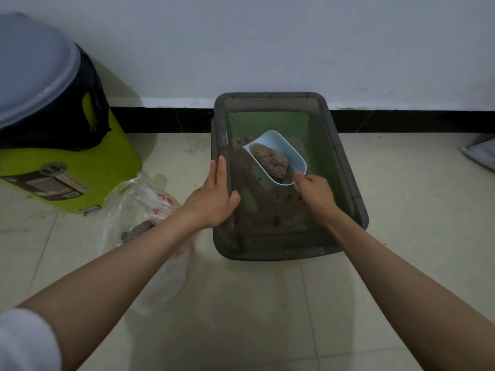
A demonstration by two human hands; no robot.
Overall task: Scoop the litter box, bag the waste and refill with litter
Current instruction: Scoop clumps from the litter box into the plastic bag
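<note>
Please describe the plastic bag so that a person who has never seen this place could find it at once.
Start at the grey litter box by the wall. On the floor at its left side lies the plastic bag, in front of a lime-green bin. It is the only clear, crumpled thing, with red print and some litter inside.

Home interior, tiled floor (241, 317), white wall (267, 44), litter box (345, 167), lime bin (117, 156)
</note>
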